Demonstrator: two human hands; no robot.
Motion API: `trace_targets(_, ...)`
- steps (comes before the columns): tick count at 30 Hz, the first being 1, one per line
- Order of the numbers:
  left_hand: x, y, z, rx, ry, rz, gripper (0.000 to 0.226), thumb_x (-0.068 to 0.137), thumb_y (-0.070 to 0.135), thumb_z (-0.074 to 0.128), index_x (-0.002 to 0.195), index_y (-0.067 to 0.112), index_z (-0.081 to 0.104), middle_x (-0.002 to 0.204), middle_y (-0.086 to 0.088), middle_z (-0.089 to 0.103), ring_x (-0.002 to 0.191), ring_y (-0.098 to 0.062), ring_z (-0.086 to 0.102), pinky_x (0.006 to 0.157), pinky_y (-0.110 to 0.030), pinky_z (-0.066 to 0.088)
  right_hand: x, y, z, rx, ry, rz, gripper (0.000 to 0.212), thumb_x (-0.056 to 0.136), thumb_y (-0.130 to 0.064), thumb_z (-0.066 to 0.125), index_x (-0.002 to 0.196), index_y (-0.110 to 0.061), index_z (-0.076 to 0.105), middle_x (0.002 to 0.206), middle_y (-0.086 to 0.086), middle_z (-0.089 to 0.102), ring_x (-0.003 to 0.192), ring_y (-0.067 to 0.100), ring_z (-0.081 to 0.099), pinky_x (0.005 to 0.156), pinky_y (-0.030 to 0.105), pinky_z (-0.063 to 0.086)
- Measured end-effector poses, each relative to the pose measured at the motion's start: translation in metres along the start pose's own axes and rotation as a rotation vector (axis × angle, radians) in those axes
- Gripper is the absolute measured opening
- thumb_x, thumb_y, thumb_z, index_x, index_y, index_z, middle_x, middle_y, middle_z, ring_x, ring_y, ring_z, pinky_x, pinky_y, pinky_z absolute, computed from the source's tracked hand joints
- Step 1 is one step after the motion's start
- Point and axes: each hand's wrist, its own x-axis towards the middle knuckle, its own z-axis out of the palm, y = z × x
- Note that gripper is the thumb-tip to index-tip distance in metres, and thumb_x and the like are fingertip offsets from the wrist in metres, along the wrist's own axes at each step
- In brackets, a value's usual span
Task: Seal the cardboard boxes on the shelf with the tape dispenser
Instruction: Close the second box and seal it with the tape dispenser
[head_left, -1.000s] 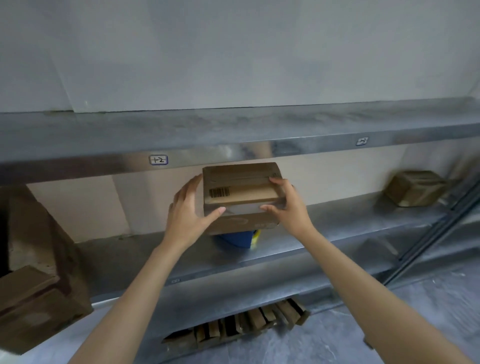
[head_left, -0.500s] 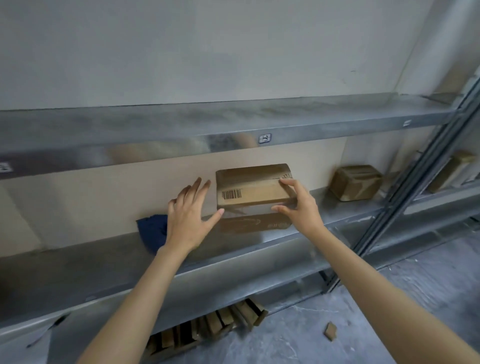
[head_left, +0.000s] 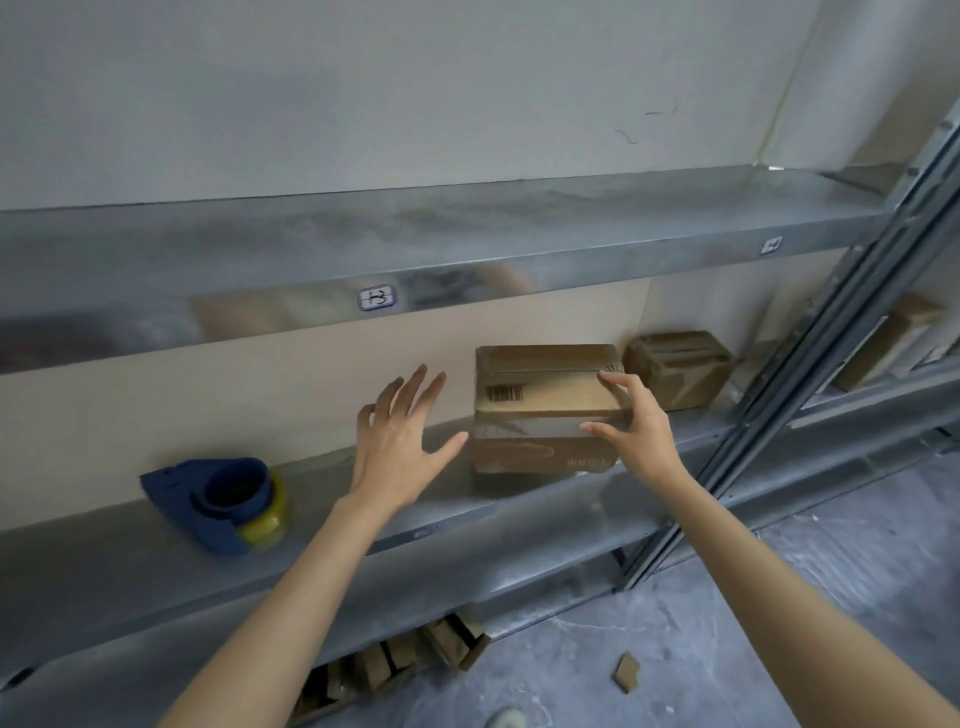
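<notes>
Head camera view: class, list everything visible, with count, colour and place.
Shelf rack: one, grey metal, along the wall.
Barcode box: one, brown, middle shelf, centre.
Second box: one, brown, right of it.
Far box: one, brown, beyond the upright.
Tape dispenser: one, blue and yellow, middle shelf, left.
Cardboard scrap: one, brown, floor.
Cardboard pieces: several, brown, under the rack.
Left hand: one, open, beside the barcode box.
Right hand: one, gripping the barcode box's right end.

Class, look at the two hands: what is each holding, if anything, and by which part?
Right hand grips the cardboard box by its top-front edge, at the right end. Left hand, fingers spread, holds nothing.
</notes>
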Motion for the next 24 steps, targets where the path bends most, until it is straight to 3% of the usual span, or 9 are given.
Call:
trace_targets(5,0.045,0.032,0.037,-0.041,-0.061,0.024,0.08,0.087,0.076,0.028,0.156,0.037,0.019,0.166,0.01,0.009,0.151,-0.023,0.015,0.117,-0.047,0.02,0.044,0.045,-0.024,-0.083,-0.021,0.034,0.066,0.076,-0.023,0.085,0.132,-0.025,0.05,0.137,0.001,0.05,0.121,0.009,0.043,0.1,0.03,0.035)
trace_targets(10,0.085,0.053,0.057,-0.095,-0.108,0.018,0.075,0.093,0.07,0.038,0.156,0.041,0.009,0.165,0.018,-0.004,0.153,-0.014,0.001,0.121,-0.04,0.006,0.082,0.081,-0.039,-0.14,-0.066,0.051,0.071,0.073,-0.027,0.086,0.134,-0.029,0.049,0.138,0.008,0.049,0.126,0.022,0.045,0.099,0.033,0.038)
trace_targets(15,0.107,0.072,0.07,-0.093,-0.122,0.015,0.085,0.08,0.08,0.015,0.156,0.042,0.01,0.165,0.018,-0.002,0.152,-0.014,0.0,0.12,-0.038,0.004,0.1,0.102,-0.05,-0.145,-0.09,0.022,0.071,0.074,-0.025,0.085,0.135,-0.029,0.048,0.136,0.008,0.044,0.119,0.018,0.044,0.105,0.037,0.039)
trace_targets(24,0.127,0.107,0.087,-0.074,-0.085,-0.086,0.087,0.077,0.079,0.013,0.156,0.041,0.017,0.165,0.018,0.003,0.153,-0.015,0.004,0.12,-0.04,0.008,0.112,0.132,-0.058,-0.174,-0.16,-0.064,0.069,0.077,-0.028,0.083,0.136,-0.026,0.047,0.138,0.008,0.037,0.11,0.014,0.046,0.093,0.028,0.042)
